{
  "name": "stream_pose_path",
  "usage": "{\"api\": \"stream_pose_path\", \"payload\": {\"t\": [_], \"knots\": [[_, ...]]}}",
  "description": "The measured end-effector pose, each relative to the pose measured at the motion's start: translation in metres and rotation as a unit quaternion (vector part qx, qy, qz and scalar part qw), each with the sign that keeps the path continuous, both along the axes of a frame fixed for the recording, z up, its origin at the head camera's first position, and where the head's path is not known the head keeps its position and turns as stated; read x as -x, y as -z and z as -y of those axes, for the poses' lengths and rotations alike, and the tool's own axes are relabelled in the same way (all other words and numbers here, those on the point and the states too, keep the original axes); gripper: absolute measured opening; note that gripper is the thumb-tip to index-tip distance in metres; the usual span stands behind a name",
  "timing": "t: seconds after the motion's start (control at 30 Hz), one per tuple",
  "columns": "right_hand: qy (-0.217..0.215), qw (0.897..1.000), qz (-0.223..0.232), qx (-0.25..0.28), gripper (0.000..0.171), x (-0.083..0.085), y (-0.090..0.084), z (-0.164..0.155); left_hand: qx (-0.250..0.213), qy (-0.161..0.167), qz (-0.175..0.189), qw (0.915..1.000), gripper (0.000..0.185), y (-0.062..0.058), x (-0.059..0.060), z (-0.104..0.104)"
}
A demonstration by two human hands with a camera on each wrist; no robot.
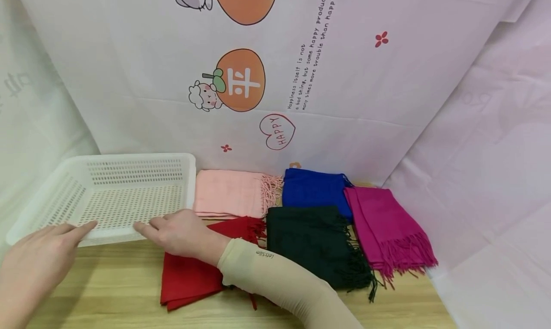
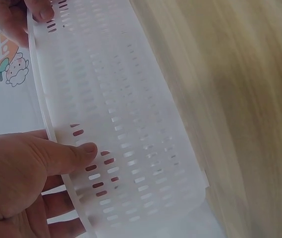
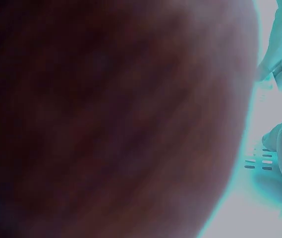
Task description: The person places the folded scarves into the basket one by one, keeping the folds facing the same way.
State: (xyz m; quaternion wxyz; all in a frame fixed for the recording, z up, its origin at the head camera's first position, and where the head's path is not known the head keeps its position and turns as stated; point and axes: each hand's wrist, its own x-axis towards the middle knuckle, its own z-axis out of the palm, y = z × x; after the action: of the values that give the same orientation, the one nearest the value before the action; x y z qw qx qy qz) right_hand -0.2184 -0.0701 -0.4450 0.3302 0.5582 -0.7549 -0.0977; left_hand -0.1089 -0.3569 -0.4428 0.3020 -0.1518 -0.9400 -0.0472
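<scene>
Gripping the near rim of the white perforated basket [image 1: 116, 195] from both ends, the person has it tilted up at the table's [image 1: 107, 290] left edge. Their left hand [image 1: 34, 262] pinches the wall, thumb outside and fingers [image 2: 56, 206] inside. Their right hand [image 1: 181, 233] grasps the rim too, over a red scarf [image 1: 189, 276]. Pink [image 1: 228, 192], blue [image 1: 312, 188], black [image 1: 318, 243] and magenta [image 1: 387, 228] scarves lie beside it.

A pale wooden tabletop [image 1: 116, 290] runs across the foreground under soft, even light. Behind it hangs a white printed cloth backdrop [image 1: 344, 80] with orange fruit cartoons [image 1: 241, 80], a pink heart [image 1: 277, 131] reading HAPPY and small red flowers. Plain white sheets [image 1: 495, 152] drape either side.
</scene>
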Motion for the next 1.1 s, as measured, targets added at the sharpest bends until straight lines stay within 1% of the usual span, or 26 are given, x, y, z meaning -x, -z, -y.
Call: {"api": "stream_pose_path", "payload": {"t": [0.13, 0.3, 0.47, 0.53, 0.7, 0.93, 1.1], "knots": [[-0.002, 1.0, -0.002, 0.006, 0.049, -0.003, 0.001, 0.002, -0.003, 0.004, 0.001, 1.0, 0.06, 0.003, 0.001, 0.004], [-0.001, 1.0, -0.005, 0.006, 0.049, -0.006, 0.001, 0.003, -0.003, 0.002, 0.015, 0.9999, 0.065, 0.004, 0.003, 0.006], [0.004, 1.0, -0.01, -0.003, 0.048, -0.01, 0.0, 0.004, -0.004, 0.004, 0.011, 0.9999, 0.062, 0.003, 0.006, 0.006], [0.007, 1.0, -0.011, -0.01, 0.048, -0.012, -0.001, 0.004, -0.006, 0.002, 0.012, 0.9999, 0.06, 0.002, 0.006, 0.006], [0.005, 1.0, -0.017, -0.01, 0.049, -0.014, 0.001, 0.007, -0.007, -0.001, 0.02, 0.9998, 0.056, 0.002, 0.008, 0.007], [0.009, 1.0, -0.013, -0.009, 0.049, -0.016, 0.0, 0.009, -0.005, 0.005, 0.026, 0.9996, 0.057, 0.004, 0.013, 0.013], [0.017, 1.0, -0.007, -0.022, 0.049, -0.019, -0.004, 0.011, 0.001, 0.004, 0.033, 0.9995, 0.057, 0.002, 0.015, 0.015]]}}
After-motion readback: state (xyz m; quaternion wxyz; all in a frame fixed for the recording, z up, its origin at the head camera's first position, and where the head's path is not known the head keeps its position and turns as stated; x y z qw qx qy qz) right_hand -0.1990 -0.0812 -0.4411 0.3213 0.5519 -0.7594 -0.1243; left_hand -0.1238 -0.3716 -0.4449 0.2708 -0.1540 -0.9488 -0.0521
